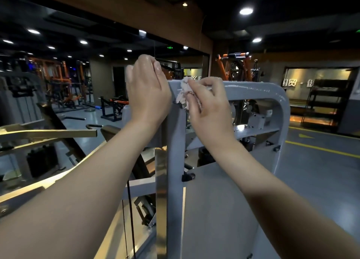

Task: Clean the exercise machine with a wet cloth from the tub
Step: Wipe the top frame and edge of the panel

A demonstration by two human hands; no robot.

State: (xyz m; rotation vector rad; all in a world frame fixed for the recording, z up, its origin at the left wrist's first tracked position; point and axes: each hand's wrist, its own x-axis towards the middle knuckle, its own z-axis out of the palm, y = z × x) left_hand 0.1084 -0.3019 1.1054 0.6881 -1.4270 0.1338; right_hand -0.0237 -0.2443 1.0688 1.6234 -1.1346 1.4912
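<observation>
The gym floor point(321, 167) is grey and glossy, with yellow lines point(319, 148) painted across it on the right. Orange racks point(58, 73) stand far back on the left, under round ceiling lights point(246, 11).

Right in front is the exercise machine point(253, 92), a pale grey steel frame with a rounded top bar that bends down on the right. Its upright post point(174, 151) runs straight down the middle of the view. The top bar shines as if wet. A black cable point(130, 210) hangs just left of the post, and a black knob point(188, 177) sticks out of the post's right side lower down.

Both bare forearms reach up to the frame's top left corner. The left hand point(148, 95) stands on edge, fingers straight and together, glistening with water. It sits right against the left side of that corner and holds nothing; whether it actually touches the steel I cannot tell.

The right hand point(210, 106) has its fingers curled round the cloth point(185, 92) and presses it onto the corner. The cloth is a small whitish, crumpled wad where top bar and post meet, and its ragged edge sticks out past the fingertips.
</observation>
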